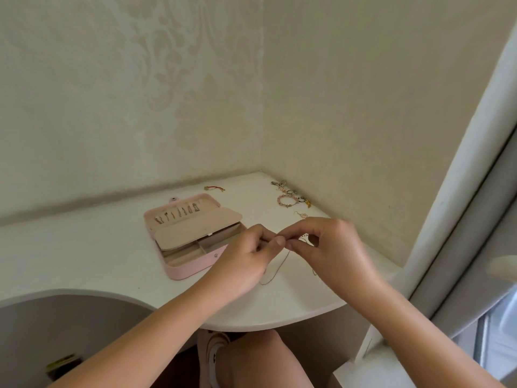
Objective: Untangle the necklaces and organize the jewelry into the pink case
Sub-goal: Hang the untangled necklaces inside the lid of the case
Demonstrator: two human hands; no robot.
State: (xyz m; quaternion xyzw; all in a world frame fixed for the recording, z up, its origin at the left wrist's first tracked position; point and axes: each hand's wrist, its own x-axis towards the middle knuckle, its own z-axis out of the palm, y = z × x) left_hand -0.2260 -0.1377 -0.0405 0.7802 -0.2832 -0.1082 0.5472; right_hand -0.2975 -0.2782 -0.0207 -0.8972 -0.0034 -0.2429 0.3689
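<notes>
The fingers (279,241) of the left hand (249,253) and right hand (333,247) are curled, tips nearly meeting, pinching a thin gold necklace chain (277,267) whose slack trails onto the table (84,247). This looks like the untangling step; the next move calls for gently teasing the strands apart. The pink case (190,271) lies open just to the left, with more jewelry (291,196) in the far corner.

A white curved tabletop (84,247) bears an open pink rectangular case (193,268), a red cord bracelet (214,188) behind it. Beaded bracelets and rings (291,196) lie in the corner.
</notes>
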